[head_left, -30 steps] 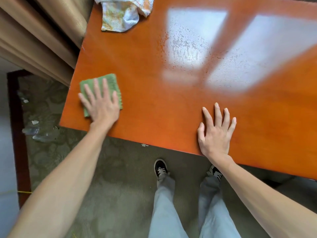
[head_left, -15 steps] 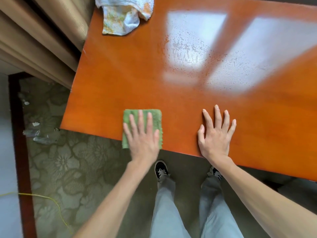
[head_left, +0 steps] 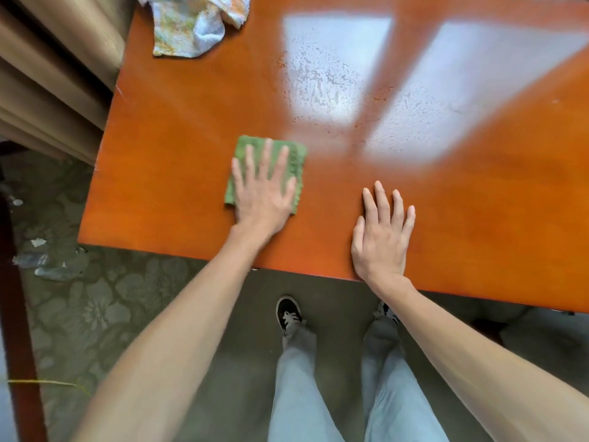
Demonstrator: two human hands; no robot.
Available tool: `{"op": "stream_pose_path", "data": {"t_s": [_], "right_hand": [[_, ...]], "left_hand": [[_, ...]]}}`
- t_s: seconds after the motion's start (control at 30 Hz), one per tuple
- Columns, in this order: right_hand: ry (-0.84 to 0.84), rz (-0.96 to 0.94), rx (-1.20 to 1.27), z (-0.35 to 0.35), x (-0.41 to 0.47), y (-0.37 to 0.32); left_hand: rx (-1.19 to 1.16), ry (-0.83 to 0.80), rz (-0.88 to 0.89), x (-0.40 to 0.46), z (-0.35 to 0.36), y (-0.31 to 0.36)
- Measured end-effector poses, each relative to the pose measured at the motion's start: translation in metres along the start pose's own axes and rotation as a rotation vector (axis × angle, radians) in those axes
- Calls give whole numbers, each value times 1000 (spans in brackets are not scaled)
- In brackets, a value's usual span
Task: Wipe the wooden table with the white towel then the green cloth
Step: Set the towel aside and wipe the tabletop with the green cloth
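The glossy orange wooden table (head_left: pixel 178 129) fills the upper part of the view. A folded green cloth (head_left: pixel 245 148) lies flat on it near the front, and my left hand (head_left: pixel 264 189) presses down on it with straight, spread fingers. My right hand (head_left: pixel 382 234) rests flat on the bare tabletop near the front edge, a little to the right of the cloth. The white towel (head_left: pixel 191 27), stained yellow and orange, lies crumpled at the table's far left corner. Wet streaks show in the window reflections (head_left: pixel 322 78) on the far part of the top.
Beige curtains (head_left: pixel 57 74) hang beside the table's left edge. Patterned carpet (head_left: pixel 95 314) with bits of litter lies below on the left. My legs and black shoes (head_left: pixel 288 312) stand at the table's front edge. A dark wooden frame (head_left: pixel 16 314) runs along the far left.
My left hand has slid the green cloth from the table's left front corner rightward along the front edge, then away from me toward the middle. My right hand has stayed flat in place.
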State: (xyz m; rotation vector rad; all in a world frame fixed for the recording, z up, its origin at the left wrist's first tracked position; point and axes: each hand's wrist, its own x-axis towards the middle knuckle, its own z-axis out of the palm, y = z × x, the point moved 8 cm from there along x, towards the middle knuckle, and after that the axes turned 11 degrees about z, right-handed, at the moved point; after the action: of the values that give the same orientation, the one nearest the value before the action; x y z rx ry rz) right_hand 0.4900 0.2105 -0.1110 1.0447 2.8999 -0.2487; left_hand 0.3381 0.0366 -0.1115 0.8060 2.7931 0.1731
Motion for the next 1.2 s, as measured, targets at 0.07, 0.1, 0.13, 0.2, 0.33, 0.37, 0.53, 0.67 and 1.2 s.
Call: {"op": "stream_pose_path", "data": {"t_s": [0.07,0.1,0.13,0.2,0.33,0.37,0.53,0.67,1.2], "right_hand": [[-4,-10,0,0,0,0],[-8,-27,15,-1,-1,-1],[-15,-54,54,-4,-1,-1],[-41,-112,161,-11,-1,7],[-68,-83,304,-31,7,67],[-60,-66,317,-36,9,85],[7,-7,207,-55,26,174],[45,109,122,-60,47,228],[91,121,105,-52,54,246]], "left_hand": [[-2,9,-127,-9,-6,-47],[-9,18,-181,-19,-8,-67],[-13,35,-227,-32,-9,-82],[-15,67,-304,-59,-10,-98],[-55,78,-374,-100,3,-66],[-60,77,-347,-105,7,-47],[-3,17,-77,-97,39,105],[12,-103,181,-76,66,247],[-13,33,-149,50,8,97]]}}
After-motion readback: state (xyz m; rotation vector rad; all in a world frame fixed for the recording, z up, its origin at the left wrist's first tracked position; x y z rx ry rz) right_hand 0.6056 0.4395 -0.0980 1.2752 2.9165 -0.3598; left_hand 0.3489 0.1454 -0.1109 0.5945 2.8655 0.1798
